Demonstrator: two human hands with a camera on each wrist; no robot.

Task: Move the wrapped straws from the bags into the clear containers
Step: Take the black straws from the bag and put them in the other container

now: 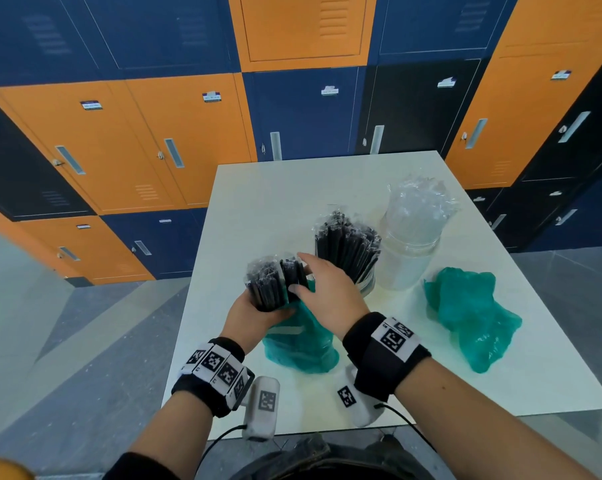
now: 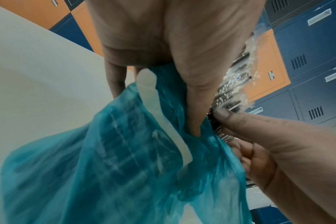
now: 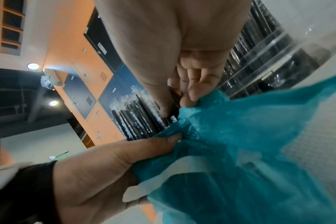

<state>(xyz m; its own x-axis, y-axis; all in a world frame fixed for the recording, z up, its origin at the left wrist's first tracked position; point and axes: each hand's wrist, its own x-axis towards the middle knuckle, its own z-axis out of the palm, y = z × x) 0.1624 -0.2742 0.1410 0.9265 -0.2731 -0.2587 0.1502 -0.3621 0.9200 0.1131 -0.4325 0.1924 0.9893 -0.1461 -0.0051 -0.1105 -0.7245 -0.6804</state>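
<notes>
A teal bag [image 1: 301,344] stands at the table's front with a bundle of black wrapped straws [image 1: 266,287] sticking out of its mouth. My left hand [image 1: 258,308] grips that bundle and the bag's mouth from the left; its thumb [image 3: 163,142] presses on the teal plastic [image 3: 240,136]. My right hand [image 1: 304,277] curls round a smaller group of these straws [image 1: 294,273] on the right side, fingers [image 3: 194,89] hooked over them. Behind stand a clear container of black straws [image 1: 348,249] and a clear container of clear-wrapped straws [image 1: 412,233].
A second teal bag [image 1: 474,318] lies crumpled at the right of the white table [image 1: 258,202]. Orange and blue lockers [image 1: 154,143] stand behind the table. Grey floor lies to the left, past the table's edge.
</notes>
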